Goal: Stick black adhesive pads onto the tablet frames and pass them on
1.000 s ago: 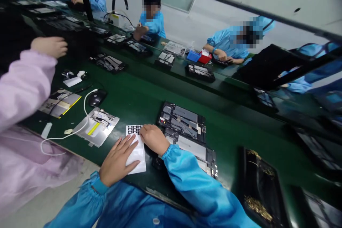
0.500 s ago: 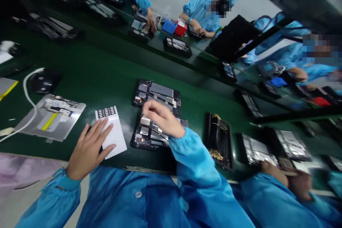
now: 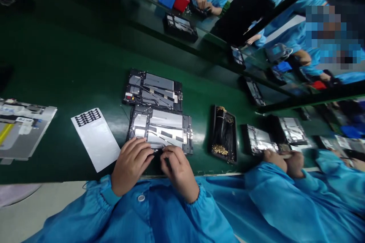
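Note:
My left hand (image 3: 132, 164) rests with its fingers stretched over the near left edge of an opened tablet (image 3: 165, 133), its inside parts facing up. My right hand (image 3: 180, 170) is at the same near edge, thumb and forefinger pinched together. Whatever may be between those fingertips is too small to make out. Silvery battery panels, dark strips and thin cables show inside the tablet. A second opened tablet (image 3: 159, 85) lies directly behind it. To the left lies a white sheet (image 3: 98, 142) with rows of black stickers near its far end.
A black tray (image 3: 234, 140) of black cables with gold-coloured ends sits on the right. A metal panel with yellow tape (image 3: 25, 136) lies far left. Further right, a co-worker's hands (image 3: 283, 161) are near more opened devices. A glass shelf (image 3: 205, 32) runs along the back.
My left hand has left the sticker sheet and come to the near tablet's edge. My right hand has drawn back from above the tablets to that edge. The view has shifted.

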The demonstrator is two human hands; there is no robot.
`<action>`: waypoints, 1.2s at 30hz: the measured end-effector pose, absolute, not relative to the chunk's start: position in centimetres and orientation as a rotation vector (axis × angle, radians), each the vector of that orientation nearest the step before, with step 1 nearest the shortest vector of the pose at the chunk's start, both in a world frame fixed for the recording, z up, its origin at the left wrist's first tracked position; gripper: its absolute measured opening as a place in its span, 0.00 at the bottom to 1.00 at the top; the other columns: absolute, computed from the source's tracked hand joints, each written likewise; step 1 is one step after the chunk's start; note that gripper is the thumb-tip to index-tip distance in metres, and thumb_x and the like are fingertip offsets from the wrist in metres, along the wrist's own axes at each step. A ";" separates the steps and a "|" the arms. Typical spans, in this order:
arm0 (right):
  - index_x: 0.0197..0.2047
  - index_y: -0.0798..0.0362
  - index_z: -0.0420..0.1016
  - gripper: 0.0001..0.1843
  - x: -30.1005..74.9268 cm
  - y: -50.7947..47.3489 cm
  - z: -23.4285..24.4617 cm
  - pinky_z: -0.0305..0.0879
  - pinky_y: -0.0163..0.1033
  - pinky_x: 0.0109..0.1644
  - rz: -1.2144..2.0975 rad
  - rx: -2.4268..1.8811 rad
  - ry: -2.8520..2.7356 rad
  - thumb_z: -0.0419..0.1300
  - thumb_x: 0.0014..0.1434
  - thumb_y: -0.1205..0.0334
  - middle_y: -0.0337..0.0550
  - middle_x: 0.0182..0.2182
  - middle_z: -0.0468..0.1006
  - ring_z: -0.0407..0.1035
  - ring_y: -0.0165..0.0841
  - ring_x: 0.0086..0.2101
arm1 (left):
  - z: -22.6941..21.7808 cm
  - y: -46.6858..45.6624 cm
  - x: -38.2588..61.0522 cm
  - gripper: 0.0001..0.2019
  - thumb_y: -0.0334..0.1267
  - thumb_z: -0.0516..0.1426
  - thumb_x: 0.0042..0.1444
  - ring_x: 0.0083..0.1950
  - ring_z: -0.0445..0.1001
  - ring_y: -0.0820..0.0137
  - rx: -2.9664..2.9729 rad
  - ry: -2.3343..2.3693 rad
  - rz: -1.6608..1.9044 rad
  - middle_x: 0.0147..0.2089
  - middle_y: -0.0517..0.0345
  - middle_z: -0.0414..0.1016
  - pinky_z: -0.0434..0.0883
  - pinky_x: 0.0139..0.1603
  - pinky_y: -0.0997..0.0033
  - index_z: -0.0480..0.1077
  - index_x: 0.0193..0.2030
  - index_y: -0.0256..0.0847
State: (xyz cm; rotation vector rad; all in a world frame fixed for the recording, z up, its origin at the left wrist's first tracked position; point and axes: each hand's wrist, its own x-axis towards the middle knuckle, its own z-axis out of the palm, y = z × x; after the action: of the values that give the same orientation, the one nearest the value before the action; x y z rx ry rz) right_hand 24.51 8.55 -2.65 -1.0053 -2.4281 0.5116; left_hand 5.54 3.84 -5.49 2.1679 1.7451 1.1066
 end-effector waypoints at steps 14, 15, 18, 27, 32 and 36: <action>0.45 0.51 0.71 0.08 25.4 8.9 -2.6 0.73 0.44 0.46 0.396 -1.103 -2.448 0.54 0.67 0.73 0.49 0.41 0.76 0.73 0.38 0.43 | -5.5 4.1 6.3 0.05 0.34 0.58 0.64 0.61 0.74 0.62 2.058 1.817 1.129 0.51 0.56 0.80 0.63 0.68 0.54 0.71 0.46 0.45; 0.44 0.52 0.71 0.08 25.3 8.9 -2.6 0.73 0.44 0.46 0.412 -1.099 -2.447 0.54 0.67 0.73 0.49 0.41 0.76 0.73 0.38 0.43 | -5.6 4.2 6.2 0.06 0.34 0.58 0.64 0.61 0.74 0.62 2.049 1.833 1.130 0.51 0.56 0.80 0.63 0.68 0.53 0.71 0.47 0.45; 0.44 0.52 0.70 0.07 24.7 8.9 -2.7 0.72 0.43 0.47 0.450 -1.061 -2.463 0.55 0.67 0.73 0.49 0.41 0.76 0.72 0.38 0.43 | -5.9 4.1 5.6 0.06 0.35 0.59 0.64 0.61 0.73 0.62 2.039 1.841 1.119 0.51 0.55 0.79 0.63 0.67 0.53 0.70 0.47 0.44; 0.42 0.51 0.73 0.07 22.8 9.2 -3.2 0.68 0.44 0.45 0.389 -1.061 -2.541 0.54 0.68 0.70 0.48 0.40 0.78 0.71 0.38 0.41 | -6.2 3.8 5.2 0.04 0.36 0.58 0.65 0.61 0.73 0.62 1.989 1.823 1.096 0.51 0.57 0.79 0.65 0.66 0.53 0.72 0.45 0.46; 0.41 0.52 0.73 0.07 22.7 9.1 -3.2 0.67 0.44 0.44 0.361 -1.083 -2.557 0.54 0.68 0.70 0.48 0.40 0.78 0.70 0.38 0.40 | -6.2 3.8 5.2 0.03 0.36 0.59 0.64 0.62 0.71 0.62 2.000 1.810 1.077 0.52 0.57 0.78 0.64 0.66 0.52 0.73 0.44 0.47; 0.41 0.52 0.73 0.07 22.4 9.1 -3.2 0.67 0.45 0.44 0.338 -1.094 -2.571 0.54 0.69 0.70 0.48 0.41 0.78 0.69 0.39 0.40 | -6.0 3.9 5.2 0.04 0.34 0.59 0.65 0.63 0.70 0.61 2.058 1.813 1.070 0.52 0.56 0.78 0.63 0.66 0.52 0.74 0.44 0.47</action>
State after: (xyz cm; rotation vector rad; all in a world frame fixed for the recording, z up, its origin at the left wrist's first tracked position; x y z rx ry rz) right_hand 22.42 9.08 -3.20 -1.0940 -2.5707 0.3376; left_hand 5.25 3.88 -6.00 2.0583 1.8132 1.0697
